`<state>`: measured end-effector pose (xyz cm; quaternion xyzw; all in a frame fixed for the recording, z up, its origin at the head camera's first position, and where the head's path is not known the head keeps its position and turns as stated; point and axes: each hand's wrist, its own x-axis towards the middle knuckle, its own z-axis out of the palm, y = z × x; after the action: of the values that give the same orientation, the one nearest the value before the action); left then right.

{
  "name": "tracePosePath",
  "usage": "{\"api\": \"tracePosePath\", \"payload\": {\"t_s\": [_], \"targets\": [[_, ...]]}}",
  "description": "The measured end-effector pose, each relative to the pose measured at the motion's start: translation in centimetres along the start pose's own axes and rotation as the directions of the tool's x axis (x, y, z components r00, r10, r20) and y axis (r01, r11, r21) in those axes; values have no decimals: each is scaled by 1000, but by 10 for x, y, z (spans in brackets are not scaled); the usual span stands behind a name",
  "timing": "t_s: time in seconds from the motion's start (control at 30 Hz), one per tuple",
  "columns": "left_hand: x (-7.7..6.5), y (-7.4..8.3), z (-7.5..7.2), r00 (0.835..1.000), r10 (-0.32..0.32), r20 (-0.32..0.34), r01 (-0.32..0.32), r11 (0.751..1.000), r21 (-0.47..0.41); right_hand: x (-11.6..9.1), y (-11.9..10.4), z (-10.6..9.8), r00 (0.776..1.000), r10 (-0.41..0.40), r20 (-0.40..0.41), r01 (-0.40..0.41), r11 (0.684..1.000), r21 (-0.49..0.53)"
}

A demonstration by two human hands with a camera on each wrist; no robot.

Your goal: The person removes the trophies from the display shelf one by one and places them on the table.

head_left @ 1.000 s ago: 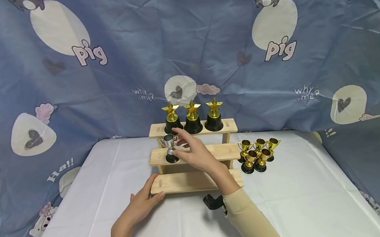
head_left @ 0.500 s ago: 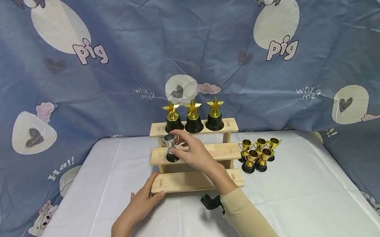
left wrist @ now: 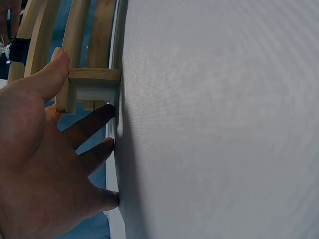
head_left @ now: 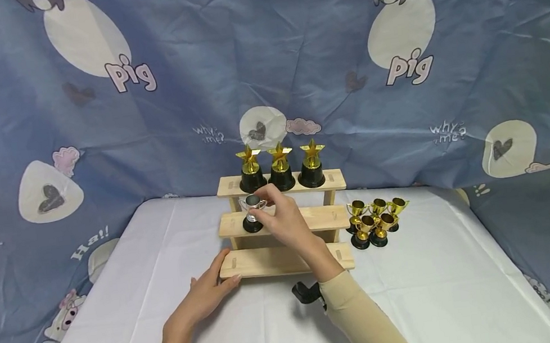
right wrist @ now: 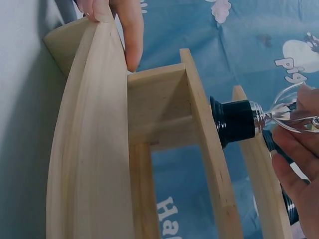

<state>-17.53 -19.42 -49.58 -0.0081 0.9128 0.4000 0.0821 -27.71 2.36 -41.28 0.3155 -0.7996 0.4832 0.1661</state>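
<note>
A silver trophy cup [head_left: 252, 223] with a black base stands upright at the left end of the middle step of a three-step wooden shelf [head_left: 275, 261]. My right hand [head_left: 288, 223] pinches its cup part between thumb and fingers; in the right wrist view the black base [right wrist: 234, 122] meets the middle board. My left hand [head_left: 204, 297] holds the left end of the bottom step, thumb on the front edge and a finger behind. In the left wrist view the other fingers [left wrist: 97, 154] of that hand spread down to the tablecloth.
Three gold star trophies [head_left: 282, 173] with black bases stand in a row on the top step. Several small gold trophy cups [head_left: 375, 222] are grouped on the white tablecloth [head_left: 450, 276] right of the shelf. A blue patterned cloth [head_left: 181, 63] hangs behind.
The fingers of my right hand have closed in on the silver trophy cup, which has shifted slightly to the right along the middle step. My left hand stays on the shelf end.
</note>
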Motion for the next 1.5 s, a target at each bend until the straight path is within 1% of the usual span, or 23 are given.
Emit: {"api": "tracePosePath", "payload": {"t_s": [0.13, 0.3, 0.47, 0.7, 1.03, 1.17, 1.33, 1.5], "targets": [[1, 1, -2, 1000, 1, -1, -1, 1000, 2, 0, 0, -6, 1000, 4, -4, -4, 1000, 5], [3, 0, -1, 1000, 5, 1, -5, 1000, 11, -3, 1, -12, 1000, 0, -7, 0, 1000, 0], [1, 0, 0, 1000, 5, 2, -5, 1000, 19, -8, 4, -17, 999, -11, -37, 12, 1000, 26], [0, 1, -1, 1000, 2, 2, -2, 1000, 10, -14, 5, -25, 997, 10, -71, -5, 996, 84], [0, 1, 0, 1000, 13, -1, -13, 1000, -4, -18, 6, -40, 991, -1, -132, 11, 997, 78], [0, 0, 0, 1000, 15, 2, -15, 1000, -8, -22, 8, -46, 987, 25, -159, -14, 997, 69], [1, -1, 1, 1000, 14, 6, -14, 1000, -13, -28, 11, -51, 986, 49, -158, -37, 997, 74], [1, -2, 0, 1000, 15, 9, -15, 1000, -15, -35, 14, -54, 981, 99, -165, -82, 991, 106]]}}
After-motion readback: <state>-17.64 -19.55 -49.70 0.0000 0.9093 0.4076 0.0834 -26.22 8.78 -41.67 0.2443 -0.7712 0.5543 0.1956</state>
